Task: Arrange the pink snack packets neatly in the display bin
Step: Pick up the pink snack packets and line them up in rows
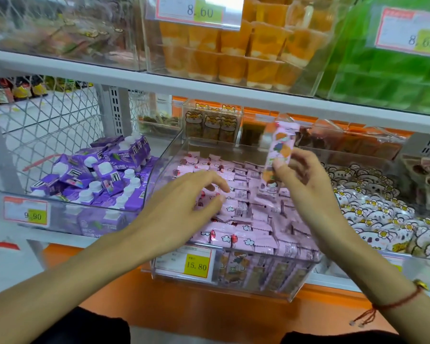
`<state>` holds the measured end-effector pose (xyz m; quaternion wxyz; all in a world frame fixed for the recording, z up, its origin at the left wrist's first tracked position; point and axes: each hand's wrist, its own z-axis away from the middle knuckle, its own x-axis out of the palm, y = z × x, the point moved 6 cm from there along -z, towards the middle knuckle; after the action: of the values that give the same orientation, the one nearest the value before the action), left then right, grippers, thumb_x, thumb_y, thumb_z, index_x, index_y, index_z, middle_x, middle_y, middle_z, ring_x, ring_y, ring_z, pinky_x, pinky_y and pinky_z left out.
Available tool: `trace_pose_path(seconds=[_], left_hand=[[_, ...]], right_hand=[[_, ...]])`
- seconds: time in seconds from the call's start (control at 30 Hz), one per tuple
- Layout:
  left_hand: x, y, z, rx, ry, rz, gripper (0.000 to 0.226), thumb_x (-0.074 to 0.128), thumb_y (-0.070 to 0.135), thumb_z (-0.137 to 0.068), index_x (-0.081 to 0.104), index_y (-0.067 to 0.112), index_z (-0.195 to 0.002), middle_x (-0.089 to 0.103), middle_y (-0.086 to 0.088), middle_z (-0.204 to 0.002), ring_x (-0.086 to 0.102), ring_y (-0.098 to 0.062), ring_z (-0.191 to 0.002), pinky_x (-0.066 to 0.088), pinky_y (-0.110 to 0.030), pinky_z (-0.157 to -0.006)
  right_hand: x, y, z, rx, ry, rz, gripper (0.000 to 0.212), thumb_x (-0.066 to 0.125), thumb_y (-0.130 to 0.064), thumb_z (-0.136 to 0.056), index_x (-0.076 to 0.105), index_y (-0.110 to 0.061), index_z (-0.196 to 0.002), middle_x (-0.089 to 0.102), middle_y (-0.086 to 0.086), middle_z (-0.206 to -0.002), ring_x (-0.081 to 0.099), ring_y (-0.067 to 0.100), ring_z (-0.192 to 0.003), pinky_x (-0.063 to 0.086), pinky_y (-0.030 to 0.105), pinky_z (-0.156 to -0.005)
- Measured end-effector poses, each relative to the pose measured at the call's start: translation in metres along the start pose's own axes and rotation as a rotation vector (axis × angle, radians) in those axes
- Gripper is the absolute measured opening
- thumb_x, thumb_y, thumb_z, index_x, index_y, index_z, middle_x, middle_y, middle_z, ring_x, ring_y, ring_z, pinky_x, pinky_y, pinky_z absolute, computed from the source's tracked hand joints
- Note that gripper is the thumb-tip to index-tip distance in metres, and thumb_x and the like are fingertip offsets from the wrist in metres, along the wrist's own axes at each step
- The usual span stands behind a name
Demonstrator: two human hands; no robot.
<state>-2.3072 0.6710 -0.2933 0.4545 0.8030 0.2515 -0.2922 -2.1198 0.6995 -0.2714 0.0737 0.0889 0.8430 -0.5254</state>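
Nearest to me, a red string bracelet (395, 304) sits on my right wrist. Beyond my forearms, the clear display bin (233, 286) rests on the orange shelf (184, 309), with a yellow price tag (196, 265) reading 15.80 on its front wall. The bin is filled with pink snack packets (243, 209), lying flat in rough rows and stacked to the front rim.

My left hand (181, 202) rests on the packets at the left-centre of the bin, fingers spread and lightly curved, fingertips touching the top layer without gripping any packet.

My right hand (303, 180) is raised above the right half of the bin. Its thumb and fingers pinch one pink packet (281, 150), held upright and clear of the pile.

To the left, a bin holds purple cartons (102, 175). To the right, white cartoon-print packets (372, 214). On the upper shelf, orange pouches (233, 45) stand in a clear box.
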Motion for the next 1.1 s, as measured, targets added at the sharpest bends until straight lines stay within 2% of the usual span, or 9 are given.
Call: trace_pose_path(seconds=[0.13, 0.3, 0.37, 0.47, 0.67, 0.77, 0.87, 1.0, 1.1], left_hand=[[0.019, 0.0, 0.003, 0.153, -0.228, -0.283, 0.035, 0.036, 0.044, -0.098, 0.051, 0.038, -0.13, 0.049, 0.022, -0.133, 0.041, 0.001, -0.12, 0.03, -0.021, -0.1], [0.022, -0.004, 0.001, 0.162, -0.232, -0.383, 0.04, 0.029, 0.047, -0.099, 0.051, 0.04, -0.131, 0.047, 0.023, -0.137, 0.04, 0.0, -0.123, 0.027, -0.018, -0.095], [0.023, -0.004, 0.0, 0.172, -0.23, -0.412, 0.04, 0.029, 0.048, -0.098, 0.053, 0.04, -0.13, 0.049, 0.023, -0.133, 0.042, 0.0, -0.12, 0.027, -0.017, -0.09], [0.024, -0.005, 0.0, 0.171, -0.232, -0.433, 0.041, 0.028, 0.049, -0.098, 0.053, 0.04, -0.129, 0.05, 0.023, -0.131, 0.042, -0.001, -0.118, 0.024, -0.015, -0.082], [0.022, -0.007, 0.0, 0.144, -0.241, -0.397, 0.04, 0.029, 0.051, -0.097, 0.052, 0.041, -0.128, 0.052, 0.023, -0.128, 0.044, -0.001, -0.116, 0.032, -0.021, -0.086], [0.022, -0.008, 0.0, 0.144, -0.237, -0.382, 0.04, 0.029, 0.051, -0.097, 0.052, 0.041, -0.127, 0.052, 0.024, -0.127, 0.044, 0.0, -0.114, 0.028, -0.019, -0.08], [0.022, -0.009, 0.0, 0.142, -0.237, -0.378, 0.04, 0.029, 0.052, -0.096, 0.051, 0.041, -0.128, 0.051, 0.023, -0.127, 0.044, -0.001, -0.115, 0.031, -0.02, -0.084], [0.022, -0.008, 0.0, 0.139, -0.243, -0.379, 0.039, 0.03, 0.052, -0.097, 0.051, 0.041, -0.128, 0.052, 0.023, -0.126, 0.044, -0.001, -0.114, 0.031, -0.02, -0.084], [0.021, -0.008, -0.001, 0.129, -0.238, -0.372, 0.037, 0.032, 0.051, -0.097, 0.053, 0.041, -0.126, 0.054, 0.022, -0.124, 0.045, -0.002, -0.114, 0.031, -0.021, -0.083]], right_hand=[[0.001, 0.019, -0.003, 0.193, 0.036, -0.205, 0.054, 0.052, -0.021, -0.095, 0.022, -0.029, -0.14, 0.061, 0.002, -0.116, 0.065, 0.011, -0.101, 0.053, 0.029, -0.088], [0.022, 0.014, -0.001, 0.062, -0.059, -0.1, 0.058, 0.047, -0.01, -0.097, 0.015, -0.034, -0.138, 0.061, 0.0, -0.104, 0.067, -0.003, -0.08, 0.055, 0.016, -0.076], [0.028, 0.014, 0.0, 0.024, -0.11, -0.001, 0.054, 0.047, -0.011, -0.097, 0.017, -0.034, -0.136, 0.058, 0.0, -0.104, 0.065, -0.006, -0.077, 0.05, 0.009, -0.069], [0.03, 0.012, 0.001, -0.042, -0.205, 0.177, 0.045, 0.049, -0.017, -0.096, 0.023, -0.041, -0.124, 0.056, -0.002, -0.098, 0.065, 0.0, -0.081, 0.05, 0.015, -0.07], [0.017, 0.001, 0.003, -0.058, -0.337, 0.268, 0.038, 0.057, -0.013, -0.092, 0.032, -0.039, -0.104, 0.057, 0.004, -0.091, 0.066, 0.007, -0.073, 0.046, 0.011, -0.057], [0.014, 0.0, 0.005, -0.117, -0.369, 0.471, 0.034, 0.058, -0.014, -0.091, 0.035, -0.033, -0.107, 0.062, 0.0, -0.097, 0.064, 0.014, -0.087, 0.052, 0.024, -0.072], [0.022, 0.007, 0.007, -0.204, -0.398, 0.788, 0.021, 0.057, -0.018, -0.092, 0.055, -0.025, -0.111, 0.052, -0.005, -0.11, 0.052, 0.006, -0.084, 0.044, 0.026, -0.075], [0.028, 0.016, 0.009, -0.217, -0.453, 0.903, 0.027, 0.048, -0.012, -0.093, 0.066, -0.025, -0.109, 0.05, -0.008, -0.105, 0.039, -0.006, -0.069, 0.03, 0.014, -0.06], [0.033, 0.022, 0.009, -0.149, -0.555, 0.919, 0.036, 0.045, -0.005, -0.09, 0.067, -0.025, -0.111, 0.053, -0.009, -0.104, 0.038, -0.011, -0.069, 0.031, 0.011, -0.06]])
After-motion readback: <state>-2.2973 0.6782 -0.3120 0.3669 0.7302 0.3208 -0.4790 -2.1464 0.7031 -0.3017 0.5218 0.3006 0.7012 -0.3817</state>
